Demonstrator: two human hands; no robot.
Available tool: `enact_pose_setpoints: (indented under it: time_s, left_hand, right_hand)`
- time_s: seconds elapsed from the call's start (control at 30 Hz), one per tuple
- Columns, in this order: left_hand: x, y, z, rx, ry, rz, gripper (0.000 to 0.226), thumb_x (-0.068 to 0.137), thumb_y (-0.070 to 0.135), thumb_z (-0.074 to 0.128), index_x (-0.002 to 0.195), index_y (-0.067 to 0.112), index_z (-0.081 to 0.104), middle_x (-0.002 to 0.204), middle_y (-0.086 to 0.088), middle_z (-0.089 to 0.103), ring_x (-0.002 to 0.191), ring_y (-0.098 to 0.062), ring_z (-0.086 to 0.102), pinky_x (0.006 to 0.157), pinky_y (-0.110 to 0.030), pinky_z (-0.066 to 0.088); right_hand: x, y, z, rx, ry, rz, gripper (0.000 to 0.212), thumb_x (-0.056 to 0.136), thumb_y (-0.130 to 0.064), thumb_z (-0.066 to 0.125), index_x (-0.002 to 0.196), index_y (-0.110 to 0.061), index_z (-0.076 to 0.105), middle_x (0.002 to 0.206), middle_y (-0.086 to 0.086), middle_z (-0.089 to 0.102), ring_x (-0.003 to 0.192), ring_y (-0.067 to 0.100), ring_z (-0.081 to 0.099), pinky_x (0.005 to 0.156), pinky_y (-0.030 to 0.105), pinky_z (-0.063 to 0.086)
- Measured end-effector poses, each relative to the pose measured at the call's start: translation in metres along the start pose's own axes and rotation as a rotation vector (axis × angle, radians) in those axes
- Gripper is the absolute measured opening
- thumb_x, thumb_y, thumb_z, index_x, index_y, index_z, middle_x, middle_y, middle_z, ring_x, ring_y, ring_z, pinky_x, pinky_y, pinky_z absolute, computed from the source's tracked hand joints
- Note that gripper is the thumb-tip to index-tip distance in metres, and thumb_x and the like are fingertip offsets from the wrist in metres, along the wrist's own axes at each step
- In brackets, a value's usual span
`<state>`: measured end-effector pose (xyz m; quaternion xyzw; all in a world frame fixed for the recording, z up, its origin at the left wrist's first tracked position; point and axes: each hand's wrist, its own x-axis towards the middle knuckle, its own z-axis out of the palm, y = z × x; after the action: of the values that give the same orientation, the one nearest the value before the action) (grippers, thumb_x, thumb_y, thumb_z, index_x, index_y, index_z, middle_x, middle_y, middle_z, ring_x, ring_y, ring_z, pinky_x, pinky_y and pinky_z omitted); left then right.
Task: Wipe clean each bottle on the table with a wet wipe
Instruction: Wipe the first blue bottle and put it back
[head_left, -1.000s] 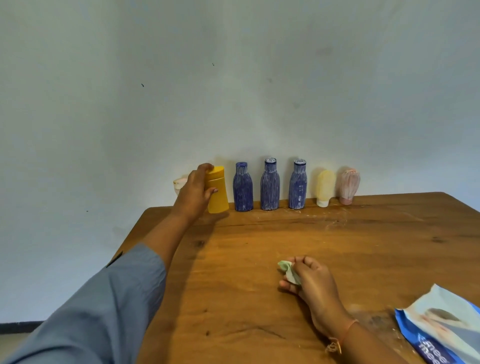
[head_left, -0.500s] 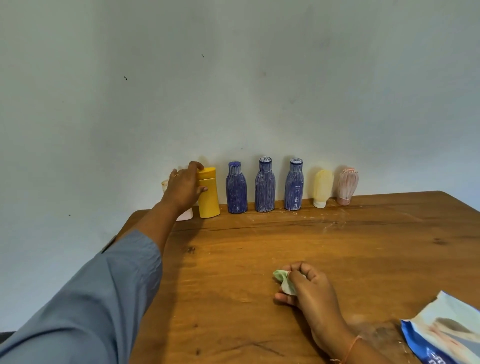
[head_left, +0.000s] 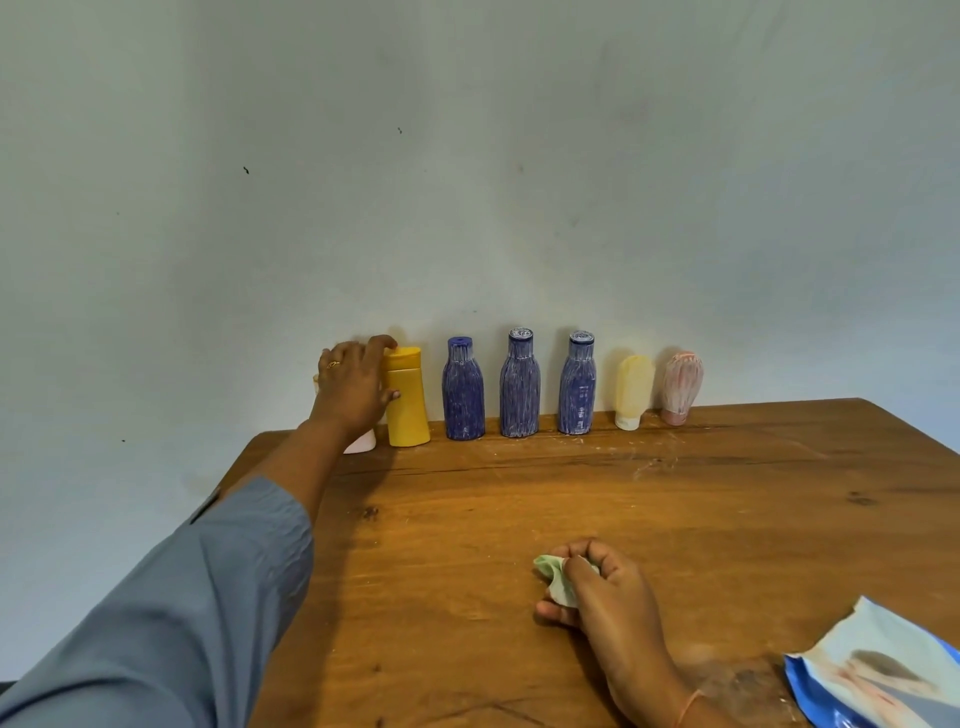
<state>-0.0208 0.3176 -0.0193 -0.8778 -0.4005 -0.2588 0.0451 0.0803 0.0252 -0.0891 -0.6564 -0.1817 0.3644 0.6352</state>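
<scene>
Bottles (head_left: 519, 387) stand in a row along the table's (head_left: 519, 499) far edge. Your left hand (head_left: 356, 389) curls round the yellow bottle (head_left: 409, 410), upright near the far left corner. A pale thing (head_left: 362, 442) behind your wrist is mostly hidden, perhaps another bottle. Your right hand (head_left: 608, 597) pinches the crumpled wipe (head_left: 556, 577) toward the near edge.

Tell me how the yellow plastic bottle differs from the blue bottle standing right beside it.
Colour: the yellow plastic bottle is plain, the nearest blue bottle carries pale streaks. Shape: the yellow one has a wide flat cap; the blue one narrows to a slim neck. State: the left hand grips the yellow one, the blue one stands untouched. Both stand upright at the wooden table's far edge.
</scene>
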Motion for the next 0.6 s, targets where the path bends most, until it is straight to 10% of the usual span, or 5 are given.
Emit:
enact_pose_setpoints:
  time_s: [0.43, 0.6]
  left_hand:
    - [0.007, 0.027, -0.008, -0.075, 0.282, 0.175, 0.052, 0.084, 0.022, 0.064, 0.131, 0.011, 0.046, 0.138, -0.014, 0.045, 0.136, -0.034, 0.027, 0.113, -0.049, 0.017]
    - [0.019, 0.062, -0.007, 0.097, 0.073, 0.231, 0.049, 0.097, 0.024, 0.039, 0.144, 0.024, 0.027, 0.153, -0.003, 0.027, 0.144, -0.026, 0.007, 0.114, -0.049, -0.006]
  right_hand:
    - [-0.006, 0.000, 0.002, 0.000, 0.045, -0.067, 0.015, 0.091, -0.004, 0.049, 0.088, -0.012, 0.062, 0.095, 0.015, 0.066, 0.066, 0.021, 0.067, 0.057, 0.033, 0.058]
    - [-0.008, -0.003, 0.002, -0.007, 0.062, -0.080, 0.015, 0.091, -0.003, 0.049, 0.089, -0.012, 0.061, 0.094, 0.009, 0.062, 0.067, 0.019, 0.067, 0.055, 0.032, 0.058]
